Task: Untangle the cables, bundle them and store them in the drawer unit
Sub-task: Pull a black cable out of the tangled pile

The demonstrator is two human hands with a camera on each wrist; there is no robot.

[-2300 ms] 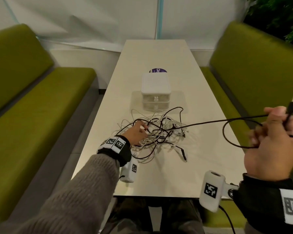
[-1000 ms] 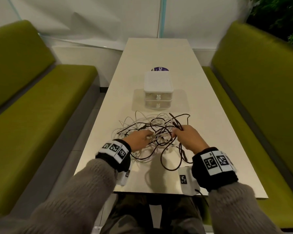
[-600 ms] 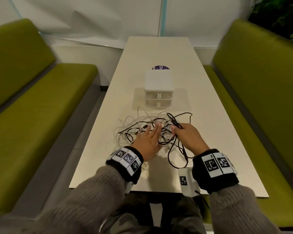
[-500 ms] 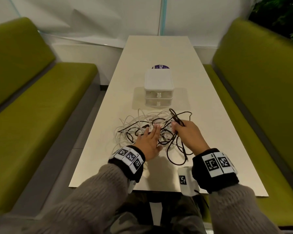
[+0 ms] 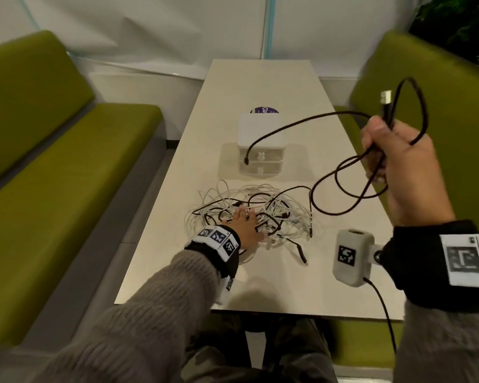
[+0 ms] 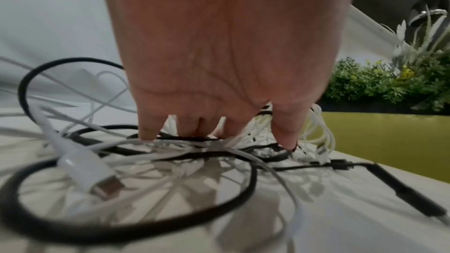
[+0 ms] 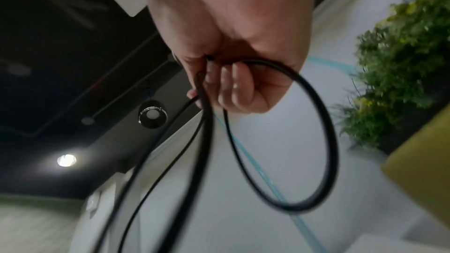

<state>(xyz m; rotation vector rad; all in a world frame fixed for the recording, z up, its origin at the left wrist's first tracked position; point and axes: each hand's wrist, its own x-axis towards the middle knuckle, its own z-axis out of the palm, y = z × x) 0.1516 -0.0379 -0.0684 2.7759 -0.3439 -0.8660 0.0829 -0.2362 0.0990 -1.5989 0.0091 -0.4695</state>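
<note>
A tangle of white and black cables [image 5: 263, 214] [image 6: 194, 153] lies on the table's near middle. My left hand [image 5: 244, 225] [image 6: 219, 132] presses flat on it with straight fingers. Raised at the right, my right hand [image 5: 393, 161] [image 7: 219, 84] grips a black cable [image 5: 340, 172] [image 7: 316, 122] in loops. Its USB plug [image 5: 386, 98] sticks up above the fist, and its other end [image 5: 246, 160] hangs free in front of the white drawer unit [image 5: 260, 145], whose two drawers are closed.
The beige table [image 5: 260, 84] runs away from me between two green benches [image 5: 53, 189] [image 5: 426, 92]. A purple round sticker [image 5: 263, 110] lies behind the drawer unit. Plants [image 5: 459, 26] stand at the far right.
My right hand has lifted up and to the right, pulling the black cable free of the tangle. The left hand stays flat on the pile.
</note>
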